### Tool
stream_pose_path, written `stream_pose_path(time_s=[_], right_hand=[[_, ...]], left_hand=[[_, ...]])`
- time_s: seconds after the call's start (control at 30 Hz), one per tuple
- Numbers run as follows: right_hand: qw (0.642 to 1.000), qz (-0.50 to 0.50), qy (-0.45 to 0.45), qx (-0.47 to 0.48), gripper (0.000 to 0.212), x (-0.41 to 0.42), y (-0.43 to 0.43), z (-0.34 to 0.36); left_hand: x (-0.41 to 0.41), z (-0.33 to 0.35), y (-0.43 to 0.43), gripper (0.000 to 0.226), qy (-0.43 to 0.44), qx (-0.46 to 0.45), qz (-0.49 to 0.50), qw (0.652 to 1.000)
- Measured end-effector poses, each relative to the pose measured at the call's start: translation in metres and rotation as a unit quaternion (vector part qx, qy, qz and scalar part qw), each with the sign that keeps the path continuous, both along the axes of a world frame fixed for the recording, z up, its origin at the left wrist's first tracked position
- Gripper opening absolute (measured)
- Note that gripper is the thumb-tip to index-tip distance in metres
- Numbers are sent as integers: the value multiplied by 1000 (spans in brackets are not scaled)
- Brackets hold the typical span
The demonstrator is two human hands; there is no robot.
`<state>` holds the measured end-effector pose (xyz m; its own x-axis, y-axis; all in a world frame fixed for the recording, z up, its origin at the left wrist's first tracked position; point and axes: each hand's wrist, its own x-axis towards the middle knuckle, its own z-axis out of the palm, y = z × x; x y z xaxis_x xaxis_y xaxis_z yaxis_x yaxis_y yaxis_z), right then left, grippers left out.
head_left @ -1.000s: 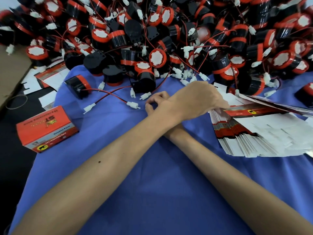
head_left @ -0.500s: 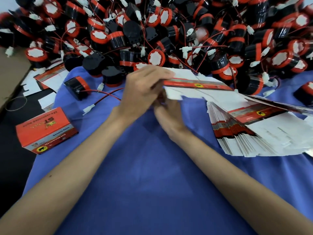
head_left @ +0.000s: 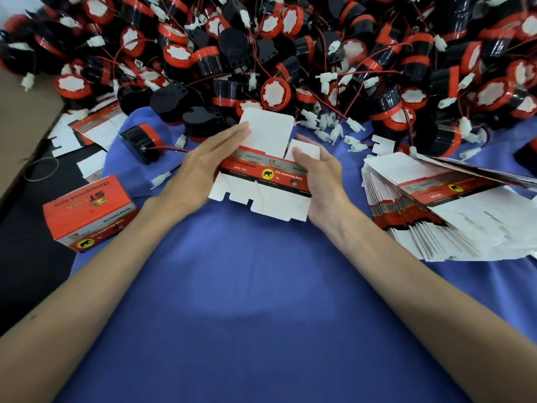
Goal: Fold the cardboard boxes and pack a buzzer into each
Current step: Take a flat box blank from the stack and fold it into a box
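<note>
Hands bracket one flat blank over the counter. Its red printed band runs side to side between them, dipping a little toward the right. Our left hand is at the blank's left end. Its fingers lie straight across the top and reach onto the big white flap on the blank's far side. The thumb is hidden, so we cannot say whether it pinches from below. Our right hand pinches the blank's right end, with the thumb pressed on the small white flap and the other fingers out of sight underneath. The tabbed flaps stick out from the blank's near side.

Both hands are on the blank, so neither has to reach. We judge the next move to be a squeeze of the two ends toward each other along that long axis, popping the flat sleeve into a tube, and then tucking in the near tabs.

A lone buzzer lies left of the blank, on the left hand's side, and the heap rises beyond the blank. The stack lies right of the blank, and a finished box lies to its left, nearer us.
</note>
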<state>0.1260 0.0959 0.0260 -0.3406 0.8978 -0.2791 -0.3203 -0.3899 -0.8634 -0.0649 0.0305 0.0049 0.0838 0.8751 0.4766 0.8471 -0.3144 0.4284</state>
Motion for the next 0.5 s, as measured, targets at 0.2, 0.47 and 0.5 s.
stream_pose_path(time_s=[0.2,0.47,0.5], right_hand=[[992,-82,-65,77,17,12,-15,-6],[995,92,13,-40,38,25,-37,1],[991,113,37,-55,39,28,-38,3]], left_hand=[[27,10,-14,39,-311,56,138,939],[87,-3,-28,111,-186,-84,136,969],[88,-2,-30,116,-172,-79,147,971]])
